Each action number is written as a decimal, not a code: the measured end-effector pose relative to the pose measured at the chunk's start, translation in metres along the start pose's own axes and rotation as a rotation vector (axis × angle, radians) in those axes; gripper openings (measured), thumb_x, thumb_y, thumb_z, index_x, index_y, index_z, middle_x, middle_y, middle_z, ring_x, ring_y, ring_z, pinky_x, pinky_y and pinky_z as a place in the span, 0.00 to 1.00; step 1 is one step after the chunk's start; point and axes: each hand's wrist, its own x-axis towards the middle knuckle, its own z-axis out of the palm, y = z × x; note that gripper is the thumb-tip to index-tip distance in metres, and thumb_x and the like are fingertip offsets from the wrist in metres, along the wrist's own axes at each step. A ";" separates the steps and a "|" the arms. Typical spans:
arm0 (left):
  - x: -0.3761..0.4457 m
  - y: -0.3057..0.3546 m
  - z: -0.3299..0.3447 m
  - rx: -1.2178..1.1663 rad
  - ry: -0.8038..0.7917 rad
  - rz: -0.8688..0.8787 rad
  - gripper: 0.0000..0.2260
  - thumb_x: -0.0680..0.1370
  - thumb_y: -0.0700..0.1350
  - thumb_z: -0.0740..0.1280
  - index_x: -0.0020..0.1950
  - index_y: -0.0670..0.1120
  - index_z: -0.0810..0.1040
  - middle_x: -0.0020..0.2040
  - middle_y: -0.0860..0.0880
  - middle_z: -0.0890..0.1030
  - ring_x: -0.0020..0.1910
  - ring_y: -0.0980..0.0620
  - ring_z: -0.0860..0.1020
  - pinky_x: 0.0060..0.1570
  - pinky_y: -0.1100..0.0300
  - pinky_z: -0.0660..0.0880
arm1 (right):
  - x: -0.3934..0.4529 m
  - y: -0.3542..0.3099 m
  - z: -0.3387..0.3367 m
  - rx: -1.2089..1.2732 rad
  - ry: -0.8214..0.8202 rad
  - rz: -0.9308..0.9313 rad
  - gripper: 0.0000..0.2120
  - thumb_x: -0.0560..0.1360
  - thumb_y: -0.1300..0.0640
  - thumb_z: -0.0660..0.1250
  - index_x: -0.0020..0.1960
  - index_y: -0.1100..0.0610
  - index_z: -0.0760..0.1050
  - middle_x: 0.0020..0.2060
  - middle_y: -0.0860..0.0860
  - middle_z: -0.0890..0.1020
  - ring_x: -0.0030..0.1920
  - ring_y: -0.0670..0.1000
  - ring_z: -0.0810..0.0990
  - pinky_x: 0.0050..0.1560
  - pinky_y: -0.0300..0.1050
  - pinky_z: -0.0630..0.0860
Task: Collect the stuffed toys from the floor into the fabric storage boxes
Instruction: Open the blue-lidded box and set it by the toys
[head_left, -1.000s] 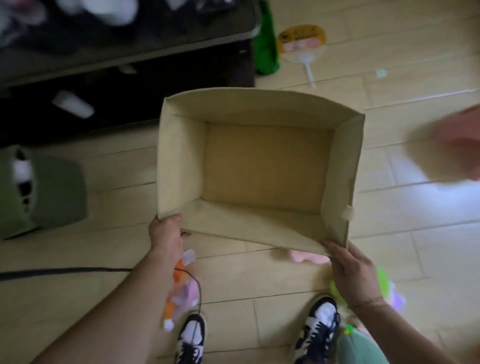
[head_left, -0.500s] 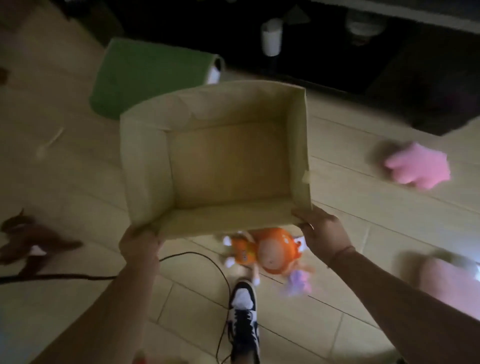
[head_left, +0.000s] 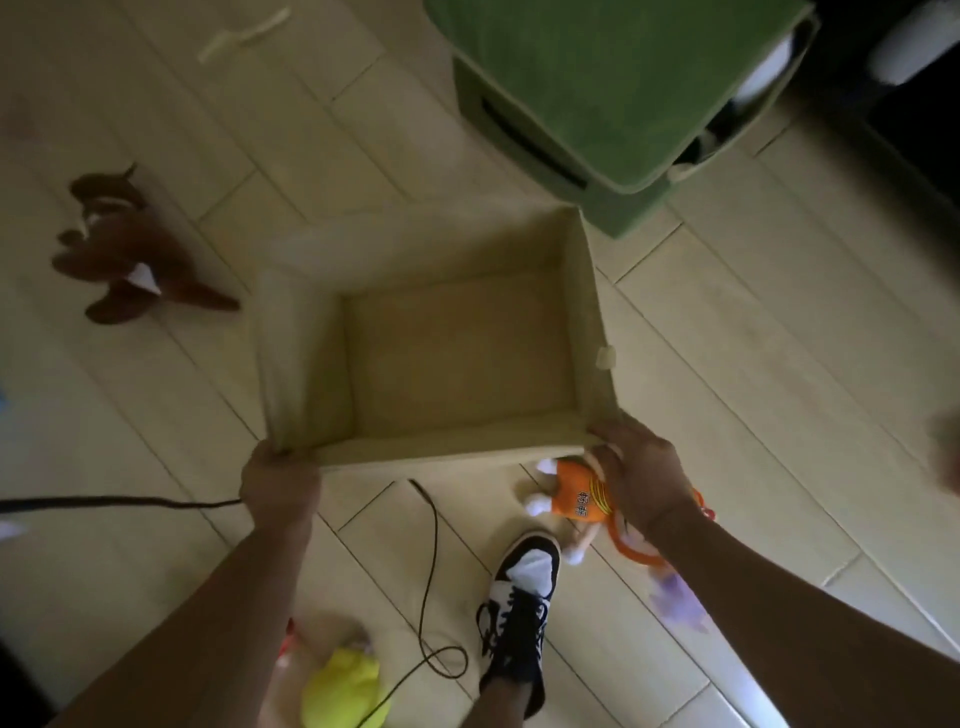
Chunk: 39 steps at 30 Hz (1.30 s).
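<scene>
Two hands grip beige fabric box (head_left: 457, 364) near corners: left hand (head_left: 280, 480), right hand (head_left: 641, 475) | orange plush toy (head_left: 576, 496) beneath right hand on floor

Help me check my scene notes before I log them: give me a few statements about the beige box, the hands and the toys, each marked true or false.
1. The beige fabric box has toys inside. False: only its bare bottom shows.
2. The left hand grips the box's near left corner. True.
3. The right hand hangs free of the box. False: it holds the near right corner.
4. A brown stuffed toy lies on the floor to the left of the box. True.
5. The orange stuffed toy sits on the green fabric box. False: it lies on the floor by the right hand, near the black-and-white shoe.
</scene>
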 end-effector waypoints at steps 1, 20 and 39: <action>0.012 -0.009 0.007 -0.006 -0.070 -0.042 0.17 0.67 0.42 0.69 0.54 0.38 0.77 0.48 0.39 0.80 0.47 0.38 0.79 0.47 0.51 0.77 | 0.007 -0.002 0.005 0.021 -0.048 0.051 0.15 0.76 0.58 0.64 0.62 0.55 0.77 0.62 0.54 0.79 0.59 0.58 0.78 0.61 0.41 0.69; -0.140 0.043 0.200 0.744 -0.069 1.062 0.36 0.70 0.53 0.72 0.75 0.50 0.62 0.72 0.47 0.70 0.71 0.44 0.67 0.70 0.41 0.60 | -0.042 0.216 0.100 0.672 -0.073 0.820 0.62 0.57 0.51 0.83 0.76 0.49 0.44 0.70 0.60 0.64 0.67 0.61 0.68 0.65 0.55 0.68; -0.284 0.022 0.219 0.613 -1.318 0.518 0.18 0.75 0.52 0.69 0.61 0.44 0.78 0.60 0.43 0.81 0.54 0.51 0.81 0.54 0.63 0.73 | -0.165 0.220 -0.194 0.777 -0.273 0.183 0.44 0.44 0.36 0.81 0.60 0.37 0.74 0.54 0.43 0.83 0.53 0.46 0.82 0.48 0.39 0.80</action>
